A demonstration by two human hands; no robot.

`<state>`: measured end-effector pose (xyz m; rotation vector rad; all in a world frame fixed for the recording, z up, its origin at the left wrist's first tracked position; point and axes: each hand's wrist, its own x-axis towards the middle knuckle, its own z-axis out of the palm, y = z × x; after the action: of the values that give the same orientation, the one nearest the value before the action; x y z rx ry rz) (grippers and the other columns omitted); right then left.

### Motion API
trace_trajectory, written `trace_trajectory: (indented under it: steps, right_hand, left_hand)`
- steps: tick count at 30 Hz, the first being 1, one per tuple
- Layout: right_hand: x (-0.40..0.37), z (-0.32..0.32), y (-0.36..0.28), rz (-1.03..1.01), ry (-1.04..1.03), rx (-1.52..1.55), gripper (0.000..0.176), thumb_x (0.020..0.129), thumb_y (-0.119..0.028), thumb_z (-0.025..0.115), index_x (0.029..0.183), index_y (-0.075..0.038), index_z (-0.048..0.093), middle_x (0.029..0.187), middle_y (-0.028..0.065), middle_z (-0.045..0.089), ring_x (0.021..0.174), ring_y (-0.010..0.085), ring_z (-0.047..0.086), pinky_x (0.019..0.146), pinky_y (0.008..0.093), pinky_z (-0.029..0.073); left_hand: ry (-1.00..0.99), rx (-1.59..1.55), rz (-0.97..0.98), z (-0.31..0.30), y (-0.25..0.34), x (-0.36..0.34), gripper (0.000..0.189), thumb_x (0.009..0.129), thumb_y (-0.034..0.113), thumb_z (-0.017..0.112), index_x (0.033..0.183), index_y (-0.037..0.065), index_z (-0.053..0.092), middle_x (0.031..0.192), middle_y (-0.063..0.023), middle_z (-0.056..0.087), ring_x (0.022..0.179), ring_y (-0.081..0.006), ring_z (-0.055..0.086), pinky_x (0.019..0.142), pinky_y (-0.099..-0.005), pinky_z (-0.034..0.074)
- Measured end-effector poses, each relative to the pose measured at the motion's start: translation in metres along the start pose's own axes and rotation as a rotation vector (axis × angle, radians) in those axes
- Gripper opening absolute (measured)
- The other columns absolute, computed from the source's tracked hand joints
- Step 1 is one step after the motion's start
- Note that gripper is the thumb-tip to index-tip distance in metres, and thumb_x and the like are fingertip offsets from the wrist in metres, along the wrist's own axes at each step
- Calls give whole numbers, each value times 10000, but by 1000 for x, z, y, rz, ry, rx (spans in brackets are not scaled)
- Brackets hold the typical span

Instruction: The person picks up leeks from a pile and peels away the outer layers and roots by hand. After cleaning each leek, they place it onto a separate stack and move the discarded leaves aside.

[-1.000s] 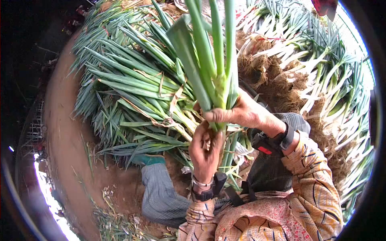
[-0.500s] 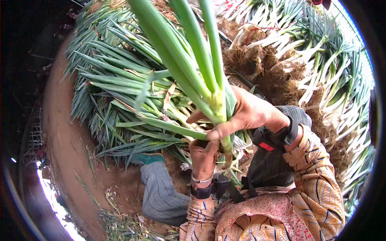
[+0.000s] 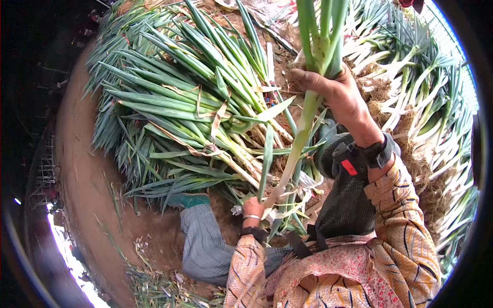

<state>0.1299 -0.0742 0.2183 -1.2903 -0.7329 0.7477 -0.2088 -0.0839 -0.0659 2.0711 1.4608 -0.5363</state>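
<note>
My right hand (image 3: 336, 92) grips a green onion stalk (image 3: 307, 110) high up, where its green leaves fork. My left hand (image 3: 253, 207) is low near my lap and pinches a strip of peeled outer leaf (image 3: 280, 185) that runs down from the stalk. The stalk's pale lower part stretches between the two hands. Its leaves reach past the top of the picture.
Tied bundles of green onions (image 3: 179, 102) lie stacked on brown soil (image 3: 82, 169) to the left. Loose onions with matted roots (image 3: 426, 102) are heaped at the right. My knees in checked cloth (image 3: 205, 246) are below, with leaf scraps (image 3: 154, 287) on the ground.
My right hand has lifted the stalk up and to the right. My left hand has dropped toward my lap, pulling a strip of outer leaf down off the stalk.
</note>
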Motion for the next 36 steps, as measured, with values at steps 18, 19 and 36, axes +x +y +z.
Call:
trace_trajectory:
  steps: [18,19,36]
  right_hand:
    - [15,-48,3,-56,420,184,251,792,-275,665,862,-38,624,719,-16,564,665,68,494,596,236,399]
    - [16,-45,6,-71,401,222,227,792,-262,665,829,-43,620,701,-21,560,634,51,481,558,223,389]
    - [12,-4,10,-18,318,127,228,781,-249,641,693,-57,554,584,-49,479,523,31,399,458,230,328]
  left_hand:
    - [349,-318,539,-172,88,55,494,787,176,646,1230,41,476,1090,-178,584,885,-270,610,793,-324,484]
    - [242,-674,648,-196,132,30,470,814,187,635,1225,19,481,1088,-151,593,882,-216,608,772,-290,485]
    - [574,-819,739,-210,230,-72,171,759,79,686,867,-12,589,700,-86,573,581,-188,548,562,-299,450]
